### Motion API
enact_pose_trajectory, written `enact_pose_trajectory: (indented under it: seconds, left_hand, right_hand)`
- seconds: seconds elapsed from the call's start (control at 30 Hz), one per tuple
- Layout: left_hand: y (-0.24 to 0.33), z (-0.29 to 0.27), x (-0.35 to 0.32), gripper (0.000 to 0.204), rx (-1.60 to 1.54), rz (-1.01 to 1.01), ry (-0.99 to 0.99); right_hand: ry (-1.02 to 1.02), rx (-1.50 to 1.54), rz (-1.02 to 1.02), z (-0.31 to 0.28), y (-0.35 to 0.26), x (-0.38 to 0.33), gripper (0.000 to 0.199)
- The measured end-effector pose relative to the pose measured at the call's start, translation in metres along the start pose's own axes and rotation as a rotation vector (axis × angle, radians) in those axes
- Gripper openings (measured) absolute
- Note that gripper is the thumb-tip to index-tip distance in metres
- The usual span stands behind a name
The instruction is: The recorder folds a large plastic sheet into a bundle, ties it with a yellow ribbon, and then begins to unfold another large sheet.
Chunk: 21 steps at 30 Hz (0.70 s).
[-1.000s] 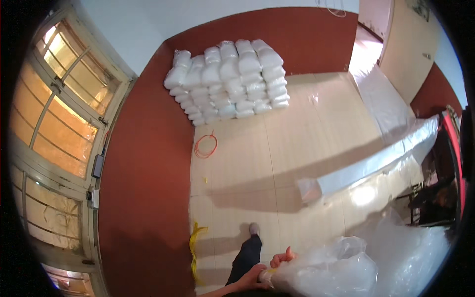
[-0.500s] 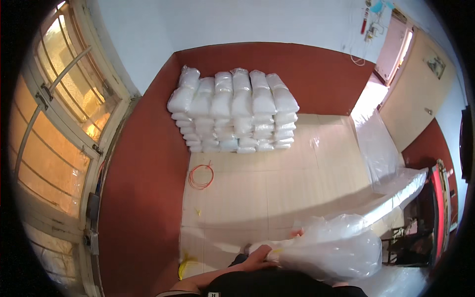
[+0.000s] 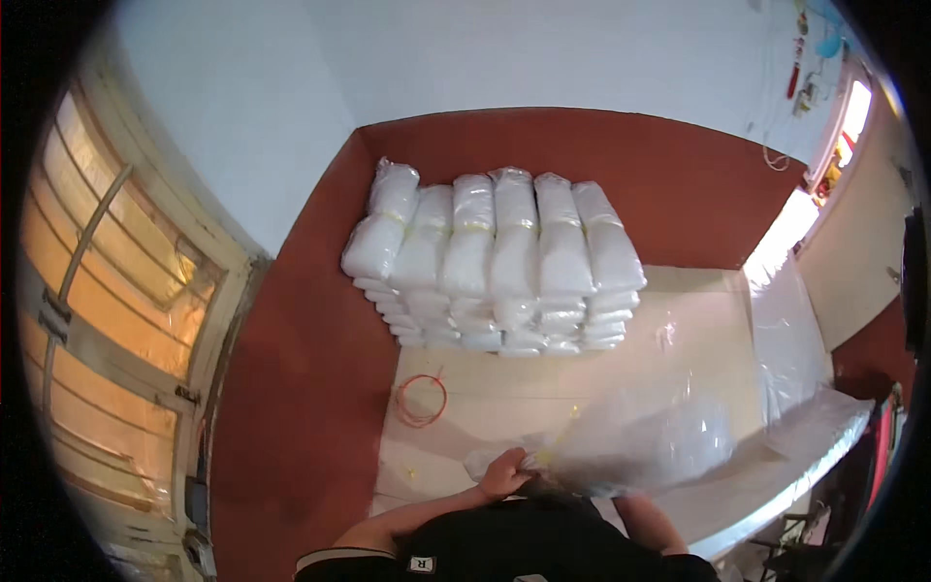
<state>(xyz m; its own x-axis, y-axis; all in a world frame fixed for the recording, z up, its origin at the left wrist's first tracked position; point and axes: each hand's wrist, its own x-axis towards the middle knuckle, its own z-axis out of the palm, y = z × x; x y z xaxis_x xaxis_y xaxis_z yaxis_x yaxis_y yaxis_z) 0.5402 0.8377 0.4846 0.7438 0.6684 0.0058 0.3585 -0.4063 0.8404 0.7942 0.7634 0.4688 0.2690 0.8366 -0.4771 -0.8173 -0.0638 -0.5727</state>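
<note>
A clear, bulging plastic bag lies sideways in front of me, smeared by motion. My left hand is closed around its gathered neck, with loose plastic sticking out past the fist. Thin yellow tie strands show on the neck, just right of that fist. From the lower edge, my right forearm reaches up under the near side of the bag. The bag and blur hide the fingers of my right hand.
Several filled, tied plastic bags are stacked against the red lower wall. A coil of orange cord lies on the tiled floor, left of my hands. Clear plastic sheeting stretches along the right, near the doorway. A barred window is at left.
The bag has risen and swung away from my body, its neck now further forward. My left hand has moved slightly up with it. My right forearm has come into sight, and the view has shifted.
</note>
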Motion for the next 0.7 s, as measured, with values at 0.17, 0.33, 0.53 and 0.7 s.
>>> enact_pose_trajectory:
  seconds: [0.17, 0.33, 0.53, 0.7]
  left_hand:
    - [-0.021, -0.095, 0.112, 0.034, -0.085, -0.257, 0.236]
    - [-0.042, -0.207, 0.214, 0.031, -0.327, -0.434, 0.479]
    - [-0.172, -0.326, 0.322, 0.031, -0.425, -0.556, 0.598]
    - [-0.280, -0.442, 0.456, 0.027, -0.284, -0.707, 0.724]
  right_hand:
    - [-0.102, -0.042, 0.070, 0.084, -0.022, 0.130, 0.038]
    - [-0.202, -0.107, 0.159, 0.156, -0.005, 0.256, 0.039]
    - [-0.171, -0.294, 0.360, 0.275, 0.015, 0.414, 0.056]
    - [-0.130, -0.610, 0.329, 0.365, 0.042, 0.579, 0.067]
